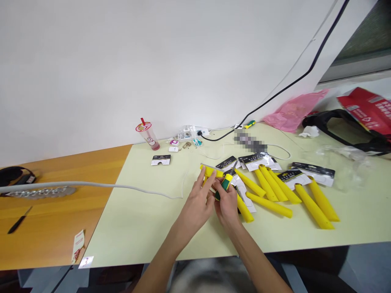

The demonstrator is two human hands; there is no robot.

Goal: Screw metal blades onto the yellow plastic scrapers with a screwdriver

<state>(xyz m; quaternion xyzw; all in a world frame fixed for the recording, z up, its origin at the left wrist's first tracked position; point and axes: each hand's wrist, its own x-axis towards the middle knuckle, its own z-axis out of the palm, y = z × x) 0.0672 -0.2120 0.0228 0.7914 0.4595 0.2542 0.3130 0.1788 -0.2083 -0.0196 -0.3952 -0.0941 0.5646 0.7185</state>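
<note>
My left hand (198, 201) is closed on a yellow plastic piece (211, 171) with a thin grey edge along its far side, index and middle fingers laid over it. Part of the piece is hidden beneath those fingers. In my right hand (227, 203) is a screwdriver (225, 185) with a green and yellow handle, its metal shaft pointing up and away to the right. Both hands are close together above the table. Just right of them lie several yellow handles (269, 203) among black-and-white cards (258, 162).
A clear cup (149, 136) with a red straw stands near the wall, left of a white power strip (191, 133). A black cable (287, 87) crosses the upper right. Pink plastic (295, 112) and a black frame (336, 130) lie at the right. A knife (18, 223) rests far left.
</note>
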